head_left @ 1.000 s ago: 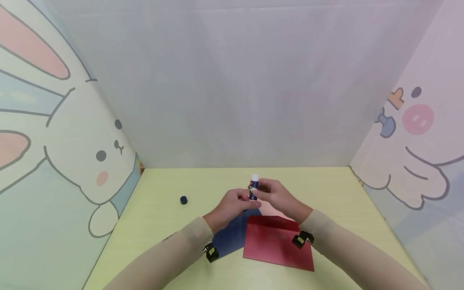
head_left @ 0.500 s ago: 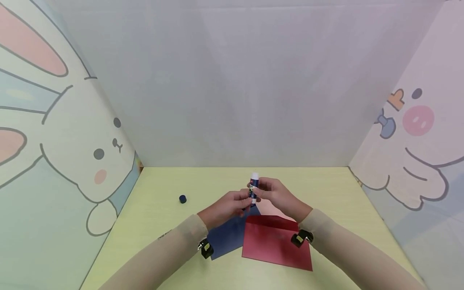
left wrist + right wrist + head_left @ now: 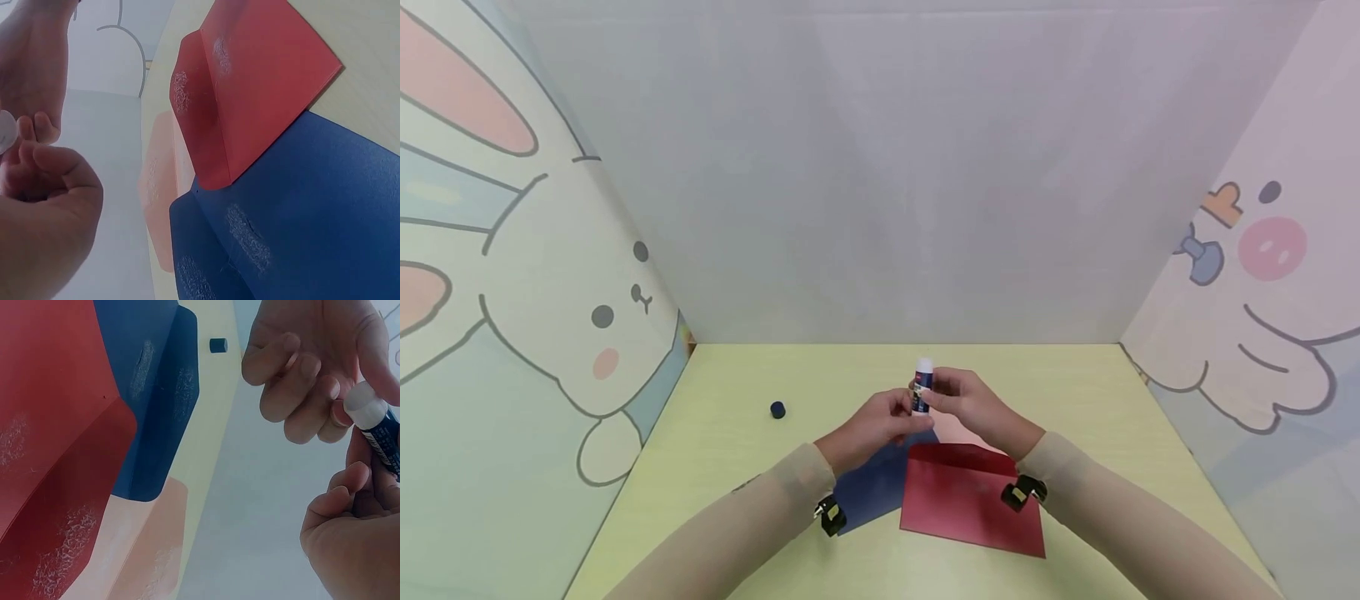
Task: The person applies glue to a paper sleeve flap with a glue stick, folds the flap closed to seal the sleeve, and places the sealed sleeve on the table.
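A blue glue stick with a white top stands upright between both hands in the head view. My right hand grips its body from the right. At its lower end, the thumb and fingers of my left hand hold the white base, which the right wrist view shows close up. Beneath the hands lie a red envelope, a blue envelope and a pale pink one, flaps open. Whitish glue marks show on the blue envelope, with others on the red and pink ones.
A small dark blue cap lies on the pale yellow table, left of the hands. Walls with cartoon animals stand at both sides, and a plain pale wall rises behind the table.
Over the last second my left hand shifted its fingers at the stick's base, uncovering the white end and then covering it again. The right hand stayed nearly still around the body.
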The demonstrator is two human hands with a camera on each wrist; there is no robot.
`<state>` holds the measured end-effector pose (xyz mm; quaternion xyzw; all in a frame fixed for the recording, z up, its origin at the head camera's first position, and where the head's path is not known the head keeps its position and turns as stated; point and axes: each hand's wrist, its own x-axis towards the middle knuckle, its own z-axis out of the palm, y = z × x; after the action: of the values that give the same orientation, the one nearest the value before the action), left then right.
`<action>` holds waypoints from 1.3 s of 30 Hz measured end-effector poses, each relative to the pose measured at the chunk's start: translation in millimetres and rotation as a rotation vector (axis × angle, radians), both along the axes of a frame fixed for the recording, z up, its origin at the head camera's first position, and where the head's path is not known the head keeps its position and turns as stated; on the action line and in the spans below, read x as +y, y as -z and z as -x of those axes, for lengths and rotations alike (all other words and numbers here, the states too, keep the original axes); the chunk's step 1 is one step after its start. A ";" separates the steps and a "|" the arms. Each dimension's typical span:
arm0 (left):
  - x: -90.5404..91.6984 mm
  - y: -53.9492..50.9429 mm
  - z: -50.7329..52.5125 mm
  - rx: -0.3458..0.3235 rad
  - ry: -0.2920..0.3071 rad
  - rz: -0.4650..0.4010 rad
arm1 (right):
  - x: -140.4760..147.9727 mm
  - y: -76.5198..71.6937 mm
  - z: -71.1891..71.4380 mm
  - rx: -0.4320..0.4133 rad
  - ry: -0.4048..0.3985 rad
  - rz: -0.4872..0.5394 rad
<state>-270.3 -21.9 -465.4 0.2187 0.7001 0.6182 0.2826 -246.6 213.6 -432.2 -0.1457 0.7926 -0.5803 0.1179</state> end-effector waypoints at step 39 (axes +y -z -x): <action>-8.9 3.8 8.8 -0.133 0.154 -0.082 | 1.1 1.7 1.7 -0.045 0.010 0.027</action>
<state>-279.1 -30.8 -469.2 0.2417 0.6350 0.6360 0.3659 -248.2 214.7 -433.9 -0.1303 0.7826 -0.5945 0.1310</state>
